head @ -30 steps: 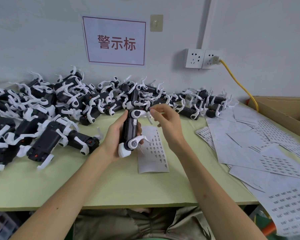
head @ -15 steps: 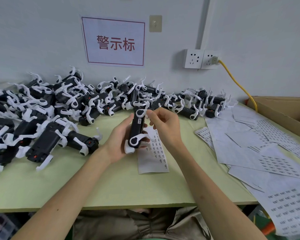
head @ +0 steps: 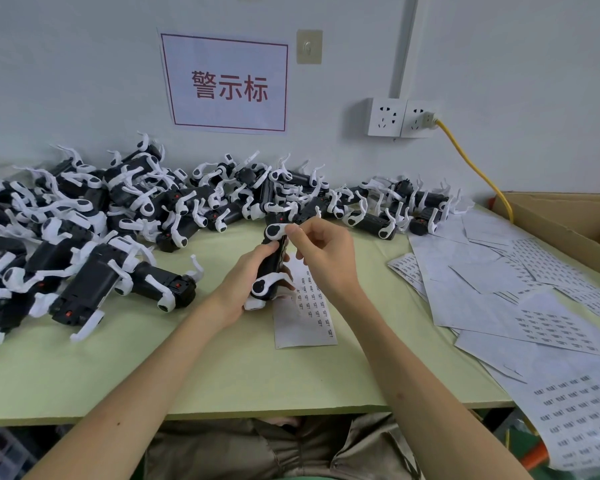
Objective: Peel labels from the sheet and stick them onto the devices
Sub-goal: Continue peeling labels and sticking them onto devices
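Holding the device: the left hand wraps its fingers round the lower half of a black device with white arms, upright over the middle of the table.
Right hand: thumb and forefinger meet in a narrow pinch at the device's top end, against its white arm (whether a label sits between the fingertips is too small for me to tell).
Label sheet: flat on the green table just right of the left hand, partly hidden behind the device and the right wrist.
Pile of devices: heaped from the near left across to the far side along the wall.
Loose sheets: overlapping on the right, some hanging over the near edge.
Cardboard box: far right corner.
Wall: a sign with red characters, two sockets, and a yellow cable plugged into the right one.
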